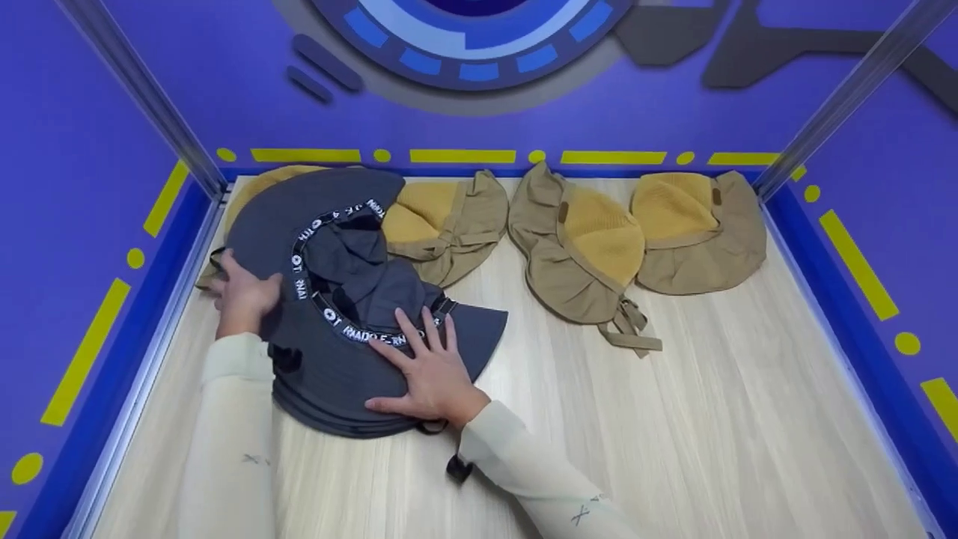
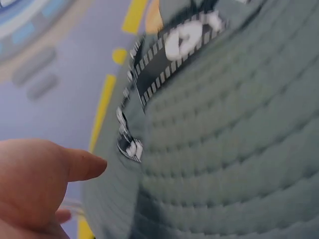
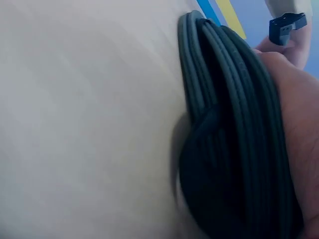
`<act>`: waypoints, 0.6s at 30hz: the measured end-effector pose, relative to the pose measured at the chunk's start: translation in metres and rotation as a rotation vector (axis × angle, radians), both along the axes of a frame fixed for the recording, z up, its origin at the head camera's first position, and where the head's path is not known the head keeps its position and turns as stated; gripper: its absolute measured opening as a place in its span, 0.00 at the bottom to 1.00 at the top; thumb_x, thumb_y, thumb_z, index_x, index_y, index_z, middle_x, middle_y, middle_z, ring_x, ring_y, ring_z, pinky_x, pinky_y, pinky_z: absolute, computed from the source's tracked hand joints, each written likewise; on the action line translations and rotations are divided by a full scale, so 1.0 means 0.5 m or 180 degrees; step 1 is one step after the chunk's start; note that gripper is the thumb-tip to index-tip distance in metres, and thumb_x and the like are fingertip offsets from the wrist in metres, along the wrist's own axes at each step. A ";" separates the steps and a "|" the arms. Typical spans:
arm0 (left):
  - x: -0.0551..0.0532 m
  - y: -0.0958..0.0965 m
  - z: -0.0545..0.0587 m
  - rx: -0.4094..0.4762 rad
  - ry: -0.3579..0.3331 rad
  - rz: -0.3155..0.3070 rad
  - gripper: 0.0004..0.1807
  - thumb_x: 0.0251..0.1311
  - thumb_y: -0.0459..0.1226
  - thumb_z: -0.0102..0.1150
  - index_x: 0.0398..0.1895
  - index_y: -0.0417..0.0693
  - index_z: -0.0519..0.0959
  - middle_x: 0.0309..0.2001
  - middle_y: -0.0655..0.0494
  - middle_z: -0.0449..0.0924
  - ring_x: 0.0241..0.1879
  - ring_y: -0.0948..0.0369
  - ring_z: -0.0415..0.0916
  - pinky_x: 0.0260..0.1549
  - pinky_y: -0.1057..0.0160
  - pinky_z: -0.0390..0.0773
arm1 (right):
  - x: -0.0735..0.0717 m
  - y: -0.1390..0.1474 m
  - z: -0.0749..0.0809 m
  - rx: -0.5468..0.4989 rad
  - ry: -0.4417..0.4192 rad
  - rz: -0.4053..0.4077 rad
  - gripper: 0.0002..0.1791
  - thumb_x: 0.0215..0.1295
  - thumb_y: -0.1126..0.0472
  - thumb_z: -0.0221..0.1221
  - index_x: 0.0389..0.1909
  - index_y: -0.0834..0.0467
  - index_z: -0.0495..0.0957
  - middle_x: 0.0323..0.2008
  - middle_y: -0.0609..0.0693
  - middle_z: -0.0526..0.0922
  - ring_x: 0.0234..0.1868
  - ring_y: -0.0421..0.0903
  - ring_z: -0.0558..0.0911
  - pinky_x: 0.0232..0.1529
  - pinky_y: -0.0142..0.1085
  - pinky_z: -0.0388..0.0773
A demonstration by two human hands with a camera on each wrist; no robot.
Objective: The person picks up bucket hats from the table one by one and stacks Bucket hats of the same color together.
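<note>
Under your right hand (image 1: 430, 378), fingers spread apart, lies a stack of dark grey bucket hats (image 1: 325, 385); at its left brim is your left hand (image 1: 248, 293), thumb and fingers apart. Beyond your hands, the stack overlaps a tan-and-yellow hat (image 1: 479, 213); farther right lie two similar hats (image 1: 602, 232).

On your worktop (image 1: 711, 412), the hat stack (image 1: 367, 281) lies at ten o'clock, partly covering a corner hat (image 1: 251, 185) at its ten-thirty and a middle hat (image 1: 479, 217) at its one-thirty; a third hat (image 1: 584, 239) lies at one, a fourth hat (image 1: 700, 232) at two.
</note>
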State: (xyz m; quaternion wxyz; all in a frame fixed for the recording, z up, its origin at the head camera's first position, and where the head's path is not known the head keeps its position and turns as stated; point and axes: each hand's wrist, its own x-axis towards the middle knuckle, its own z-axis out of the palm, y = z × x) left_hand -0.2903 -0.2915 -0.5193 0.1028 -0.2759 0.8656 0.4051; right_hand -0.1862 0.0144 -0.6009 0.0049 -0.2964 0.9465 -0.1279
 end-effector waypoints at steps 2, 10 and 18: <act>-0.004 -0.016 -0.006 0.0125 -0.0012 0.0126 0.52 0.72 0.45 0.47 0.80 0.56 0.19 0.78 0.26 0.24 0.78 0.28 0.37 0.77 0.37 0.50 | 0.000 -0.003 -0.001 -0.0003 -0.0018 -0.0006 0.52 0.54 0.12 0.45 0.80 0.25 0.47 0.85 0.50 0.36 0.83 0.64 0.38 0.76 0.70 0.37; -0.010 -0.051 -0.020 0.0520 0.0566 0.0499 0.51 0.67 0.44 0.61 0.84 0.47 0.39 0.82 0.40 0.46 0.80 0.46 0.48 0.79 0.51 0.55 | -0.006 -0.004 0.000 0.0058 0.0002 -0.0045 0.52 0.54 0.11 0.44 0.80 0.24 0.46 0.85 0.50 0.35 0.83 0.64 0.39 0.77 0.70 0.37; -0.011 -0.057 -0.002 0.0668 0.0510 0.0186 0.51 0.63 0.57 0.66 0.81 0.45 0.56 0.78 0.43 0.61 0.72 0.47 0.67 0.74 0.50 0.65 | 0.000 -0.004 -0.002 0.0073 -0.0135 -0.0059 0.53 0.54 0.11 0.44 0.80 0.23 0.44 0.85 0.49 0.33 0.83 0.63 0.37 0.77 0.69 0.35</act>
